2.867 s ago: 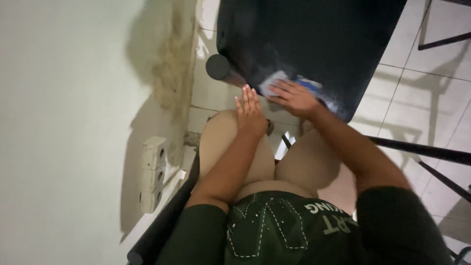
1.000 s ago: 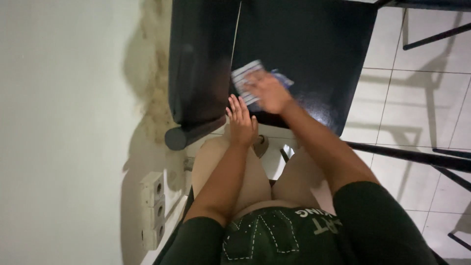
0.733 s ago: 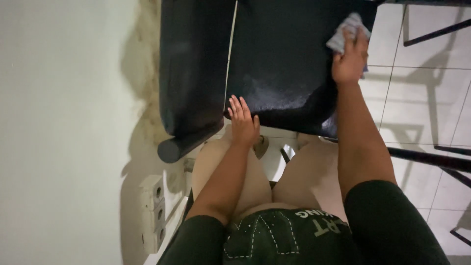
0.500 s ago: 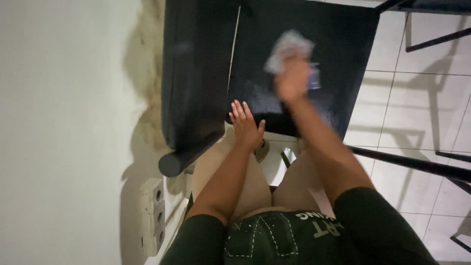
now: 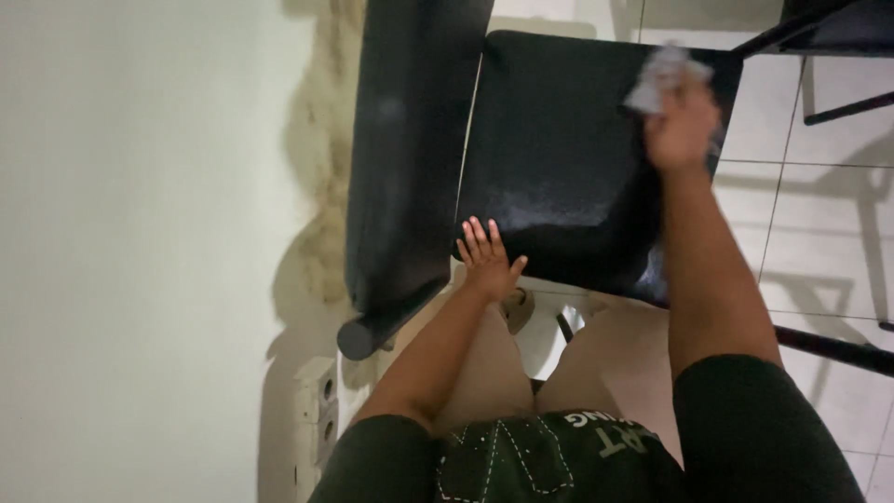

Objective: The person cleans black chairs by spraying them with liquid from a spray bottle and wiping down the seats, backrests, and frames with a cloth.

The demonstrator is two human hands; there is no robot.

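A black padded chair seat (image 5: 568, 158) lies below me, its black backrest (image 5: 410, 140) standing at the left beside the wall. My left hand (image 5: 487, 261) rests flat with spread fingers on the seat's near left corner. My right hand (image 5: 683, 121) is blurred with motion at the seat's far right corner and grips a crumpled grey-white cloth (image 5: 663, 73) pressed to the seat. The seat surface shines wet in the middle.
A pale wall (image 5: 140, 233) with a brown stained strip fills the left. A white power strip (image 5: 317, 410) lies by the wall at the bottom. White floor tiles (image 5: 819, 214) and black metal chair legs (image 5: 829, 349) are at the right.
My right hand has swept the cloth back and forth over the seat, now from the middle out to the far right corner. My left hand stays on the near left corner.
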